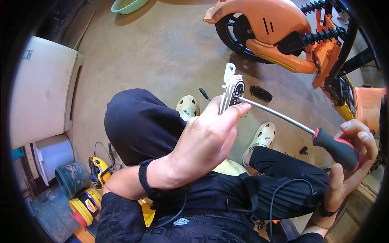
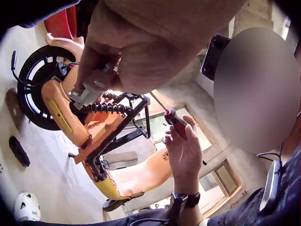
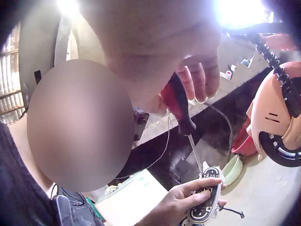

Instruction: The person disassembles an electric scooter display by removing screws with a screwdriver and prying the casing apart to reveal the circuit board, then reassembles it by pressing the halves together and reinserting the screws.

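My left hand point(image 1: 202, 137) pinches a thin oval instrument panel point(image 1: 240, 87) with a white housing and a black face, thumb on one side and fingers behind. Dark markings show on its face in the right wrist view, and a short cable with a plug point(image 3: 239, 214) hangs from it. In my right hand point(image 1: 342, 184) is a screwdriver point(image 1: 336, 150) with a black-and-red handle; thumb and fingers lie around the handle's end. Its steel shaft slopes toward the left hand, its tip right at the panel's face.
An orange scooter point(image 1: 275, 24) with black springs stands ahead on the right. A dark oblong piece point(image 1: 261, 93) lies on the floor near my shoes. At left are a white cabinet point(image 1: 44, 93), buckets point(image 1: 58, 210) and a yellow-black tool point(image 1: 99, 170). A pale green basin point(image 1: 129, 5) sits far ahead.
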Tool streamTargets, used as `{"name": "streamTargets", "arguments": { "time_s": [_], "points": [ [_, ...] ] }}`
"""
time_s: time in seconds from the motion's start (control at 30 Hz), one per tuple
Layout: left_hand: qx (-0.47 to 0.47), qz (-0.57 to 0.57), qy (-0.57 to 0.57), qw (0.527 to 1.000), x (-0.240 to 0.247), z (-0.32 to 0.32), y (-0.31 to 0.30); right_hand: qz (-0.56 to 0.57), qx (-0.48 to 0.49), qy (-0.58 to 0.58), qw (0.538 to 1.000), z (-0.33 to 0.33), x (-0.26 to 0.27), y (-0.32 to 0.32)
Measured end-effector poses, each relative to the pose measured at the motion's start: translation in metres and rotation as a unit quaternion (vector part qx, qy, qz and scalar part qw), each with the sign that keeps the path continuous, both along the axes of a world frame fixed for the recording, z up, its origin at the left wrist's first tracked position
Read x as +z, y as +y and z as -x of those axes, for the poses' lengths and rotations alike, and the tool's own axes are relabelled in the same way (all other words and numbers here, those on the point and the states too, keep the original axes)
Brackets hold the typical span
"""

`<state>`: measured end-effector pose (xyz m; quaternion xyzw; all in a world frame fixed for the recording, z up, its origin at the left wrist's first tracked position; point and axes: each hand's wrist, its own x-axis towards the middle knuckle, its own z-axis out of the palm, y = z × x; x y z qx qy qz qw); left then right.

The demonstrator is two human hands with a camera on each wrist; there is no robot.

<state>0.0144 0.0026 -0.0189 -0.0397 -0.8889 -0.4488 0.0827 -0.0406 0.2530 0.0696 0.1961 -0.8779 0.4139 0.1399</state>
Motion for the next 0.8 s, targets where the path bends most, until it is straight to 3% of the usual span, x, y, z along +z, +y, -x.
{"name": "streamTargets", "arguments": {
  "time_s": [0.2, 0.27, 0.4, 0.53, 0.63, 0.73, 0.8],
  "points": [
    [-0.009, -0.003, -0.014, 1.0, 0.001, 0.0, 0.001, -0.005, -0.002, 0.015, 1.0, -0.002, -0.008, 0.034],
    [-0.01, 0.004, -0.023, 1.0, 0.003, 0.0, 0.001, 0.01, -0.026, -0.056, 0.998, -0.003, -0.003, 0.034],
    [0.002, -0.001, 0.005, 1.0, -0.001, 0.0, 0.0, 0.013, 0.007, -0.027, 1.0, -0.003, 0.001, 0.002],
    [-0.001, -0.006, 0.0, 1.0, -0.002, 0.001, 0.0, -0.02, 0.076, 0.001, 0.997, 0.003, -0.002, 0.024],
    [-0.008, -0.003, -0.007, 1.0, 0.001, 0.0, 0.002, 0.008, 0.013, -0.091, 0.996, -0.005, -0.001, 0.042],
    [-0.01, 0.0, -0.01, 1.0, 0.001, 0.001, 0.003, -0.005, -0.032, -0.085, 0.996, -0.002, 0.002, 0.036],
    [-0.008, 0.0, -0.007, 1.0, 0.0, 0.0, 0.001, -0.007, -0.009, -0.097, 0.995, -0.002, 0.002, 0.028]
  ]
}}
